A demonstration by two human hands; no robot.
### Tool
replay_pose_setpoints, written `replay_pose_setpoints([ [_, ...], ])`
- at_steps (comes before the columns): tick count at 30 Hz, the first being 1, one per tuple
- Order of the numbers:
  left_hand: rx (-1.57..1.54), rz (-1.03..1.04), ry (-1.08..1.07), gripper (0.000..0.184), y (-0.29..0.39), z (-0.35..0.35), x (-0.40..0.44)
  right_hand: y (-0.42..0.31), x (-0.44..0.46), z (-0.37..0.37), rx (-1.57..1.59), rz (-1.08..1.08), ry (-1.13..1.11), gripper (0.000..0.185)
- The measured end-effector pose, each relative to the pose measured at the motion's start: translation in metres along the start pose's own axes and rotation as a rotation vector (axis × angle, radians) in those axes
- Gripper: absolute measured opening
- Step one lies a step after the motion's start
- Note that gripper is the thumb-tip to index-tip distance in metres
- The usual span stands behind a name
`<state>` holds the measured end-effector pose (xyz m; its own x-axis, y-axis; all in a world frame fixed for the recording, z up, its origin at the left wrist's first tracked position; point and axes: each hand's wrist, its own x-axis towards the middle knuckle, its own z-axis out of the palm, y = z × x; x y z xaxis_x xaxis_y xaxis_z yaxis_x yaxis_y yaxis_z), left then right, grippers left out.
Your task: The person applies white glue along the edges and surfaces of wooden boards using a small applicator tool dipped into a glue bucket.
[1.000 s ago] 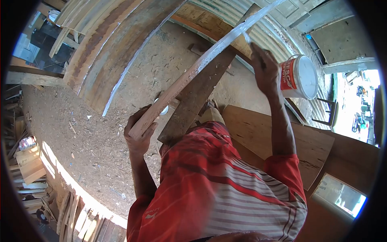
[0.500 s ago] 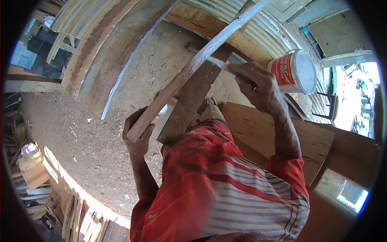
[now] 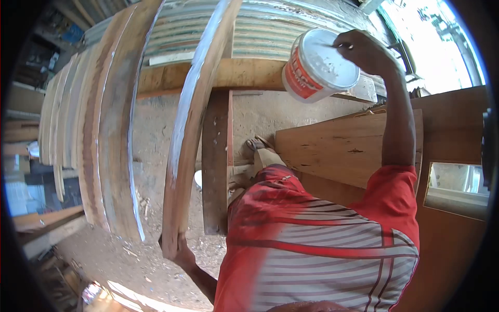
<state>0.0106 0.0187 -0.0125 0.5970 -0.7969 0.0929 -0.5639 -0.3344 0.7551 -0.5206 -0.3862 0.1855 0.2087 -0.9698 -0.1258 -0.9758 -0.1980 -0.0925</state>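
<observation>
A long wooden plank (image 3: 179,208) rises from the lower middle to the top of the view, with white paste smeared along its edge. My left hand (image 3: 178,252) is closed around its lower end. My right hand (image 3: 364,51) is over the open mouth of a white and red putty bucket (image 3: 301,75), closed on a putty knife (image 3: 331,46). Only a thin part of the knife shows, pointing into the bucket. White putty lies inside the bucket and on its wall.
Several wide boards (image 3: 114,119) with white-filled seams stand to the left. A dark board (image 3: 214,166) lies beside my legs, and a broad wooden panel (image 3: 348,148) is to the right. Corrugated sheeting (image 3: 260,36) is behind. Wood scraps litter the ground.
My right hand has moved from the plank's edge to the bucket with the putty knife. The plank now stands more upright in view, my left hand still on its lower end. The view has turned.
</observation>
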Motion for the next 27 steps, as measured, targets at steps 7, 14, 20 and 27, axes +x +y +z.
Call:
replay_pose_setpoints([
  [7, -0.070, -0.354, 0.037, 0.054, 0.028, -0.008, 0.002, 0.038, 0.052, 0.060, 0.022, 0.010, -0.163, 0.020],
  [14, -0.025, -0.449, -0.028, 0.059, 0.027, -0.021, 0.010, 0.034, 0.064, 0.080, -0.074, 0.006, -0.330, 0.019],
  [20, 0.029, -0.465, 0.000, 0.060, 0.035, -0.017, 0.020, 0.033, 0.080, 0.099, -0.055, -0.104, -0.350, 0.018],
  [27, 0.045, -0.470, 0.011, 0.060, 0.038, -0.017, 0.029, 0.029, 0.083, 0.117, 0.010, -0.270, -0.323, 0.013],
])
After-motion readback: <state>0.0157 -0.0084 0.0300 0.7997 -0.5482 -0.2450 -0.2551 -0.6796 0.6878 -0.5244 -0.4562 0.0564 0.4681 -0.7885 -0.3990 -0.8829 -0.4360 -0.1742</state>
